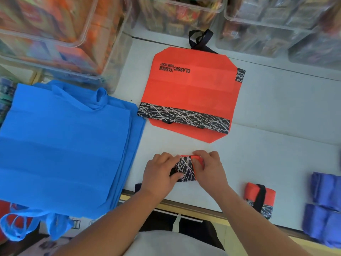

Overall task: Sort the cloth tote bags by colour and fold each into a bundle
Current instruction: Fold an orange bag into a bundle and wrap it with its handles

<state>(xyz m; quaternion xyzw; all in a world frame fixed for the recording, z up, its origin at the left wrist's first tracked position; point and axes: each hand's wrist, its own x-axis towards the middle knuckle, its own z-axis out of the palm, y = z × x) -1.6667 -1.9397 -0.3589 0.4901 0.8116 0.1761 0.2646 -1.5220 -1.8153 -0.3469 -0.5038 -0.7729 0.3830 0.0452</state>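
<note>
A small folded bundle of an orange tote bag [185, 168], showing its black band with white scribble lines, lies on the white table near the front edge. My left hand [159, 173] grips its left side, thumb on top. My right hand [209, 168] pinches its right top corner. Behind it an orange tote [190, 91] lies flat, printed "CLASSIC FASHION", with black handles at the far end. A stack of flat blue totes [64, 145] covers the left. One finished orange bundle [260, 198] wrapped in its black strap sits at the right, beside folded blue-violet bundles [324, 206].
Clear plastic bins [60, 34] full of colourful packets line the back of the table [276, 135], with another bin [280, 21] at the far right. Blue handles hang over the table's front left edge. Bare table surface shows to the right of the flat orange tote.
</note>
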